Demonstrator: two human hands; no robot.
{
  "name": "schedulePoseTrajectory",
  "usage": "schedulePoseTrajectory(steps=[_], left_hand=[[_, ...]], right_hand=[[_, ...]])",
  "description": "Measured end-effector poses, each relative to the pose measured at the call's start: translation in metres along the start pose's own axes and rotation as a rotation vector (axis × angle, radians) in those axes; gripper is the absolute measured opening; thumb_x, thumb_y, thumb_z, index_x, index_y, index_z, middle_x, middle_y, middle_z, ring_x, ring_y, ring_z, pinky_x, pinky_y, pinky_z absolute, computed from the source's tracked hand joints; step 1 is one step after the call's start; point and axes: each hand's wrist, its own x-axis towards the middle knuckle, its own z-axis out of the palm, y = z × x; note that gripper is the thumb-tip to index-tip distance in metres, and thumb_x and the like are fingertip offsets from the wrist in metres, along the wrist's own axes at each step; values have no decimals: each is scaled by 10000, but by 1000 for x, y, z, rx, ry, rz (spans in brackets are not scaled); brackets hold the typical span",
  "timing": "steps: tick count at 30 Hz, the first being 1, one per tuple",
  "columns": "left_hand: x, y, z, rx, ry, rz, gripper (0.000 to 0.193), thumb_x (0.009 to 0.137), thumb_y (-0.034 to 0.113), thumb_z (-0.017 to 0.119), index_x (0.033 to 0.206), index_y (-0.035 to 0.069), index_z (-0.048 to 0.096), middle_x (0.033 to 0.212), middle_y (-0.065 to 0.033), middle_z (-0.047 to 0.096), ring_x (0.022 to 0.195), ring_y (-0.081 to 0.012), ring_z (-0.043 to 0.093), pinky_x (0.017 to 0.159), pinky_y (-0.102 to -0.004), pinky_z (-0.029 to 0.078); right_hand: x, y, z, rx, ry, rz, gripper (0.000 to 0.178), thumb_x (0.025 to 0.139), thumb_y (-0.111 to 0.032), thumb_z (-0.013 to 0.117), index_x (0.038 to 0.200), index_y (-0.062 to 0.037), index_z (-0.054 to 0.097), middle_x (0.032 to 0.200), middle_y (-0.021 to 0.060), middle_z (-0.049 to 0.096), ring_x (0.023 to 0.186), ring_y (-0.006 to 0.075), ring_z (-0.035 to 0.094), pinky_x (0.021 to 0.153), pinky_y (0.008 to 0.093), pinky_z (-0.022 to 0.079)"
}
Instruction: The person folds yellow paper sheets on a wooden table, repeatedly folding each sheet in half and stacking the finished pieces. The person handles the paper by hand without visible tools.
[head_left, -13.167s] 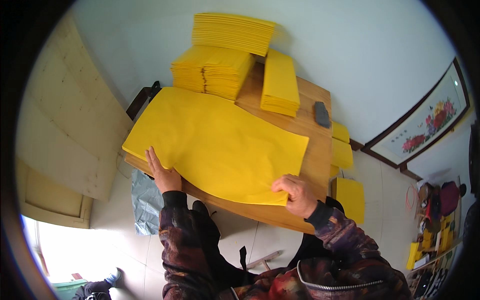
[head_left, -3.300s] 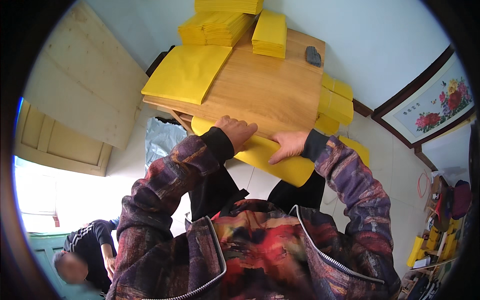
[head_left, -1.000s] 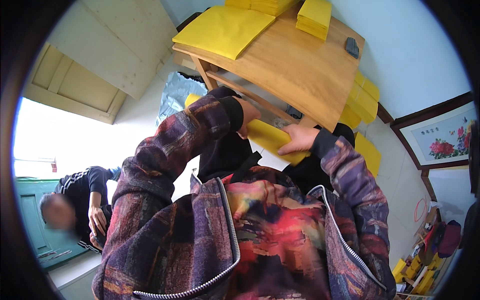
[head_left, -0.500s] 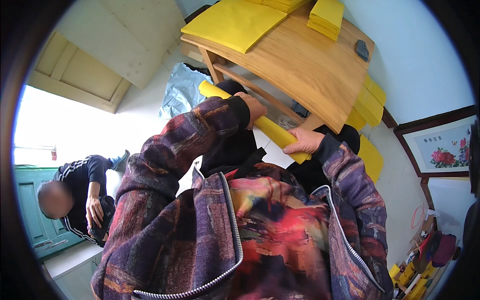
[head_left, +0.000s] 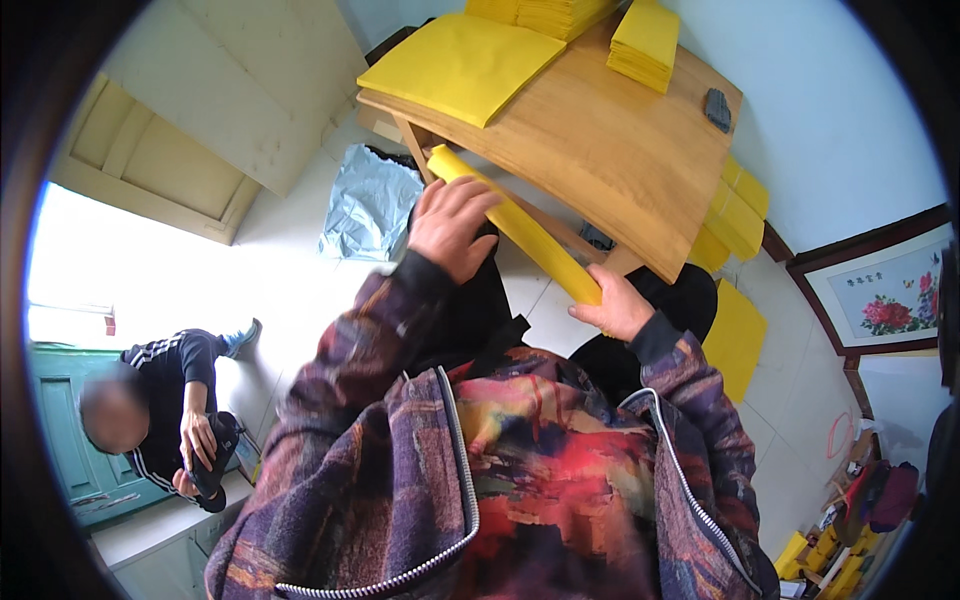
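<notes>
A long yellow paper roll point(head_left: 530, 230) slants in front of my legs, just below the front edge of the wooden table point(head_left: 640, 150). My right hand point(head_left: 615, 305) is closed around its near right end, thumb toward me. Toward the far left end, my left hand point(head_left: 452, 225) lies with fingers stretched out, their tips at the roll's edge; it does not grip it. Whether the palm touches the roll, I cannot tell. On the table rest a wide flat stack of yellow sheets point(head_left: 460, 65) and a narrower folded yellow stack point(head_left: 645, 45).
A dark grey object point(head_left: 717, 110) sits near the table's right edge. Below it are more yellow sheets point(head_left: 735, 335). A grey-blue plastic bag point(head_left: 370, 205) lies on the floor at left. Another person point(head_left: 175, 410) sits bent over at far left. A framed flower picture point(head_left: 890, 300) leans at right.
My left hand has let go its wrapped hold on the roll and drawn back toward me with fingers extended. The roll's far end has shifted slightly right and up; my right hand still grips it.
</notes>
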Motion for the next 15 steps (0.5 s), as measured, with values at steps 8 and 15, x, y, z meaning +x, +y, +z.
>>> schedulePoseTrajectory(steps=[8, 15], left_hand=[[-49, 11, 42, -1836, -188, -678, 473, 812, -2, 560, 1273, 48, 470, 1227, -104, 558, 1104, -236, 542, 923, -342, 436], [-36, 28, 38, -2124, -136, -689, 529, 781, 52, 609, 1287, 51, 454, 1282, -137, 522, 1209, -277, 480, 1029, -414, 357]], right_hand=[[-12, -16, 17, -16, 107, -91, 411, 704, -214, 729, 954, 32, 514, 850, 254, 592, 825, 422, 583, 705, 424, 467], [-14, -21, 27, 545, -176, 49, 312, 772, -167, 710, 978, -20, 526, 746, 34, 534, 617, 126, 524, 593, 275, 462]])
